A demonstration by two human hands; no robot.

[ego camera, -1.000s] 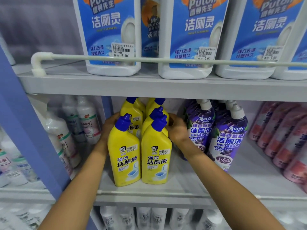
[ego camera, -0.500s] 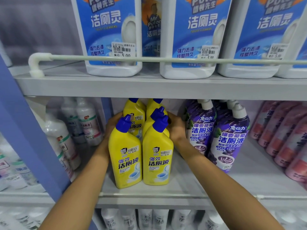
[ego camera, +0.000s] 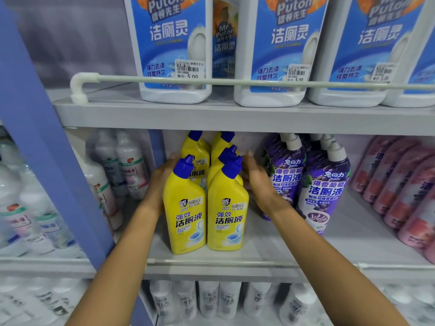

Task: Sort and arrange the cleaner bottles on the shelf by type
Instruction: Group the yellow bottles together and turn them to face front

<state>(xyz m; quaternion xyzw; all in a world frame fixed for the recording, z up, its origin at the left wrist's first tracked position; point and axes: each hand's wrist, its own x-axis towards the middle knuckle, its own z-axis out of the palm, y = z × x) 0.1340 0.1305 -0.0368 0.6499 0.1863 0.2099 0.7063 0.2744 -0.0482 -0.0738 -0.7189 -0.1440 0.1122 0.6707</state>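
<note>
Several yellow cleaner bottles (ego camera: 227,208) with blue caps stand in two rows running front to back on the middle shelf (ego camera: 235,257). My left hand (ego camera: 161,182) lies flat against the left side of the group, its fingertips hidden behind the front left bottle (ego camera: 186,208). My right hand (ego camera: 257,182) is at the group's right side with fingers straight, between the yellow bottles and the purple bottles (ego camera: 327,191); I cannot tell whether it touches the yellow ones. Neither hand grips anything.
Pink bottles (ego camera: 400,184) lean at the far right. Big white bottles with blue labels (ego camera: 174,48) stand on the upper shelf behind a rail (ego camera: 211,81). A blue post (ego camera: 47,161) divides off white bottles (ego camera: 128,165) at left. More white bottles (ego camera: 211,300) fill the shelf below.
My right hand has drawn slightly back from the right yellow row, fingers straighter. The left hand stays at the left side. The view has shifted a little.
</note>
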